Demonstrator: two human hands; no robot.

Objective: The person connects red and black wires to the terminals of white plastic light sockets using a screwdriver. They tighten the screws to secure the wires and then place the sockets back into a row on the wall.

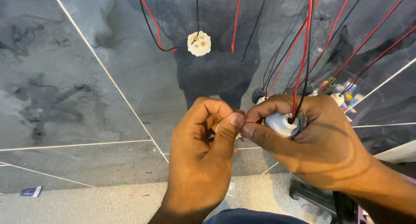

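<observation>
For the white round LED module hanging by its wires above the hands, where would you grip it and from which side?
Probably by the scalloped rim of the white LED module, fingers coming from below on opposite edges. Its flat face, with small yellow chips, faces the camera, and its black wire runs up from the top, so the lower rim looks free.

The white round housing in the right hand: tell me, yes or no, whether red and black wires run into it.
Yes, a red and a black wire enter the centre of the white round housing held in the right hand.

Dim, sharp (glossy tiles reflect).
</observation>
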